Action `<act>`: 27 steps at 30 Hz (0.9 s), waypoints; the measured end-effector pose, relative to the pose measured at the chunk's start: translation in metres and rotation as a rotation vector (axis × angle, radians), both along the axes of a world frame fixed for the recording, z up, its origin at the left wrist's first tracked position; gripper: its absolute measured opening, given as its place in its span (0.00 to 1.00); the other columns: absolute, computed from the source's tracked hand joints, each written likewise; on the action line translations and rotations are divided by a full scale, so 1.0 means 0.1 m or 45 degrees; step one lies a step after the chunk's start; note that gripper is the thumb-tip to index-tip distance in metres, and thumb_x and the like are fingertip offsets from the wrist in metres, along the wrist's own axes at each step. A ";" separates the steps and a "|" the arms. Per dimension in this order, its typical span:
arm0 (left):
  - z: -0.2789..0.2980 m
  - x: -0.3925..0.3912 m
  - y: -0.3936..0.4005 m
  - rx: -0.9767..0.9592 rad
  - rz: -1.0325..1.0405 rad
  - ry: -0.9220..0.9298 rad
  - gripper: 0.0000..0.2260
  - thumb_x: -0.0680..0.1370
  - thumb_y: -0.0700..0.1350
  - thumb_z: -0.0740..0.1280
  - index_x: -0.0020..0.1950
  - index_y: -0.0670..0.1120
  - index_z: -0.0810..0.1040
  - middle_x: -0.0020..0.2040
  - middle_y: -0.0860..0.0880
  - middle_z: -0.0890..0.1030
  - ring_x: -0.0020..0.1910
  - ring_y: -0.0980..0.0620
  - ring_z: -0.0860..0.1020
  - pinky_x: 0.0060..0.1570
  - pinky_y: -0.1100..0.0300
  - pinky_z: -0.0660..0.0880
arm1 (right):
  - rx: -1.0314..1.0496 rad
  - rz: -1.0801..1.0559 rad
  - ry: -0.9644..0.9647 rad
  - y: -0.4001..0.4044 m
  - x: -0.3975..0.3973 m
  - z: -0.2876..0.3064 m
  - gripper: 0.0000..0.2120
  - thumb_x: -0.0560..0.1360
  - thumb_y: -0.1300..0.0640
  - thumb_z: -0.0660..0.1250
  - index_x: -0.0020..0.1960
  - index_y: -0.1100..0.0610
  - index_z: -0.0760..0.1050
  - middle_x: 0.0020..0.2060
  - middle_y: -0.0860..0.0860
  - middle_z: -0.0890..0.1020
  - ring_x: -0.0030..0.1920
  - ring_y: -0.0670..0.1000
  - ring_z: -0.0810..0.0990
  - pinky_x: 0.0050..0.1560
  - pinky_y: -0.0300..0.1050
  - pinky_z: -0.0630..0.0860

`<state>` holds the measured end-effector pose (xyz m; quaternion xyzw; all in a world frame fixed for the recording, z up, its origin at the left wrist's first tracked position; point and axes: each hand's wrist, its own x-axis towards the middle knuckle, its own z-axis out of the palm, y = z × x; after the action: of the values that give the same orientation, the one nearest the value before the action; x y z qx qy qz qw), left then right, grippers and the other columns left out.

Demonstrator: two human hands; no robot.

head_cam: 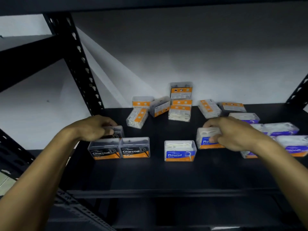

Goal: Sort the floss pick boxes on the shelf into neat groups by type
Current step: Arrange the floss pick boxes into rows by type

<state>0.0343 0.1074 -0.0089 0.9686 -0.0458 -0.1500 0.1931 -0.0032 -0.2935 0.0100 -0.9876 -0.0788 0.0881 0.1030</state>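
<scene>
My left hand (95, 128) grips a clear plastic charcoal-pick box (116, 131); my right hand (233, 133) grips a clear blue-labelled Round box (206, 137) on the black shelf (166, 177).

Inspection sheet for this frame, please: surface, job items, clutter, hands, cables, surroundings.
Surface: black shelf, dimly lit.
Job's things: two Charcoal boxes side by side front left; Round box front centre; more blue-label boxes at right.
Clutter: unsorted orange-label boxes at the back, some stacked, some tipped.
Hands: left hand grips a dark box; right hand grips a Round-type box.
Cables: nothing seen.
Surroundings: white wall, black perforated upright.
</scene>
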 end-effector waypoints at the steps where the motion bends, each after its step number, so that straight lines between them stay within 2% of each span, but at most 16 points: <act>1: -0.01 0.00 0.00 -0.002 0.000 0.002 0.09 0.81 0.45 0.66 0.59 0.55 0.79 0.56 0.54 0.82 0.56 0.55 0.78 0.57 0.56 0.74 | -0.004 0.009 0.015 -0.01 -0.02 -0.02 0.16 0.73 0.54 0.68 0.58 0.40 0.73 0.53 0.45 0.78 0.54 0.50 0.76 0.51 0.48 0.74; 4: -0.02 0.00 -0.01 0.007 0.003 -0.002 0.10 0.81 0.45 0.66 0.61 0.54 0.79 0.57 0.54 0.82 0.56 0.55 0.78 0.56 0.57 0.73 | 0.008 0.029 0.048 -0.01 -0.08 -0.08 0.16 0.72 0.54 0.68 0.57 0.40 0.73 0.51 0.43 0.78 0.52 0.48 0.76 0.53 0.50 0.75; 9: -0.02 -0.01 -0.03 -0.001 0.031 -0.001 0.10 0.81 0.44 0.66 0.61 0.54 0.79 0.56 0.54 0.82 0.56 0.54 0.78 0.59 0.54 0.74 | 0.047 0.035 0.051 -0.01 -0.17 -0.16 0.16 0.71 0.55 0.69 0.56 0.40 0.74 0.51 0.42 0.79 0.53 0.48 0.76 0.52 0.50 0.75; 16: -0.03 0.00 -0.03 0.003 0.016 -0.010 0.10 0.81 0.44 0.66 0.61 0.53 0.79 0.57 0.53 0.82 0.56 0.54 0.78 0.58 0.56 0.73 | 0.064 0.040 0.050 -0.02 -0.22 -0.20 0.16 0.73 0.54 0.68 0.59 0.40 0.73 0.53 0.44 0.77 0.54 0.48 0.74 0.51 0.47 0.73; 21: -0.03 0.00 -0.02 -0.003 0.022 0.022 0.11 0.81 0.45 0.65 0.62 0.56 0.78 0.58 0.55 0.81 0.58 0.55 0.77 0.60 0.54 0.73 | 0.036 0.064 0.060 -0.02 -0.23 -0.20 0.17 0.74 0.52 0.68 0.61 0.39 0.71 0.54 0.43 0.76 0.55 0.47 0.74 0.53 0.47 0.73; 24: -0.02 -0.01 -0.02 -0.015 0.030 0.043 0.11 0.81 0.46 0.66 0.63 0.55 0.77 0.59 0.55 0.81 0.58 0.55 0.77 0.59 0.55 0.72 | 0.002 0.082 0.071 -0.02 -0.23 -0.19 0.21 0.74 0.51 0.68 0.65 0.38 0.68 0.56 0.43 0.74 0.57 0.47 0.73 0.54 0.47 0.72; 27: 0.01 0.00 -0.04 0.004 0.043 0.044 0.15 0.81 0.48 0.66 0.68 0.53 0.74 0.64 0.52 0.79 0.61 0.53 0.76 0.61 0.57 0.70 | -0.025 0.094 0.085 -0.03 -0.22 -0.18 0.29 0.75 0.49 0.68 0.71 0.38 0.61 0.62 0.43 0.72 0.62 0.47 0.71 0.57 0.47 0.72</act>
<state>0.0345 0.1034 -0.0077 0.9668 -0.0261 -0.1634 0.1948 -0.0249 -0.2970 -0.0077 -0.9815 -0.1110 0.1256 0.0926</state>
